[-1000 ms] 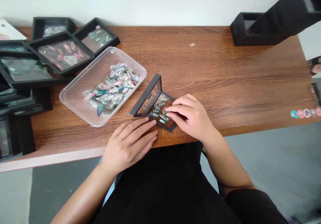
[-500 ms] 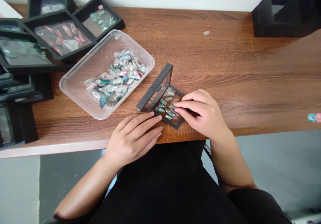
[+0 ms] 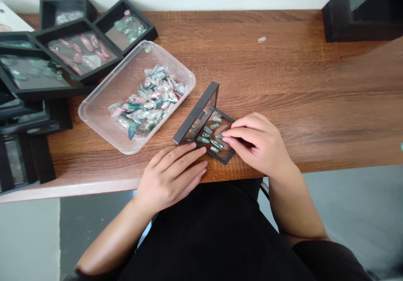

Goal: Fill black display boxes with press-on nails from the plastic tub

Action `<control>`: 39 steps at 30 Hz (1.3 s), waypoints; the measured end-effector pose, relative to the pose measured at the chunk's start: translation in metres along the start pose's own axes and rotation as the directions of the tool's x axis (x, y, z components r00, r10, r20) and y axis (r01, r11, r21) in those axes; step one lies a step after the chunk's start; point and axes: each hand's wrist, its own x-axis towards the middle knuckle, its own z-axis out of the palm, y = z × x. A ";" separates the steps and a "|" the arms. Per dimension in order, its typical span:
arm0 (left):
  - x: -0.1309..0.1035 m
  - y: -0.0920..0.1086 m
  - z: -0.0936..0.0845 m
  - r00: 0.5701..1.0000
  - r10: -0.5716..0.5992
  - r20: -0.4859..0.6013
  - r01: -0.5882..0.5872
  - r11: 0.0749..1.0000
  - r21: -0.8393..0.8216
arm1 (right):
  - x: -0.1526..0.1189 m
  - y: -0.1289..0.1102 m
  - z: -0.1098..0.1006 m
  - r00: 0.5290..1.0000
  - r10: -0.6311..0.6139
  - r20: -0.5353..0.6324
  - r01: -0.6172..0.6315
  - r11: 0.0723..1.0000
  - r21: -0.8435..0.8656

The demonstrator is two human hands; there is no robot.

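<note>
A small black hinged display case [image 3: 225, 162] lies on the table with its clear-windowed lid [image 3: 197, 114] raised. Several green press-on nails [image 3: 203, 140] are spread inside on its clear film. With thumb and fingertips pinched together, my right hand [image 3: 262, 144] grips one green nail [image 3: 219, 136] low over the film; the fingertips partly cover it. My left hand [image 3: 171, 178] lies with its fingers stretched out, the fingertips touching the case's near left corner by the hinge.
Left of the case stands a clear plastic tub [image 3: 94, 119] of loose press-on nails. Black display frames [image 3: 78, 48] with nails are piled at the far left. A single nail [image 3: 261, 40] lies toward the wall, and a black box [image 3: 340, 20] stands at the back right.
The view has shifted slightly, so everything sits a little further right. Both hands keep almost the same places at the case, the right one still pinching the nail.
</note>
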 end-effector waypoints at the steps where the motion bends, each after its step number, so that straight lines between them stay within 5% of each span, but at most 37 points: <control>1: 0.000 0.000 0.000 1.000 0.002 -0.002 -0.002 1.000 -0.002 | 0.000 0.000 0.000 1.000 0.000 0.001 0.000 1.000 -0.001; 20: 0.001 0.001 0.000 1.000 0.004 -0.014 -0.004 1.000 0.001 | 0.001 -0.003 -0.006 0.994 0.035 0.104 -0.039 0.998 0.041; 32: 0.000 0.002 0.000 1.000 0.010 -0.017 -0.010 1.000 -0.002 | -0.008 -0.006 -0.008 0.983 0.182 0.038 -0.185 0.937 0.296; 39: 0.008 0.005 -0.011 0.981 0.123 -0.151 -0.123 0.992 0.012 | -0.011 -0.013 -0.015 0.976 0.215 0.040 -0.201 0.809 0.552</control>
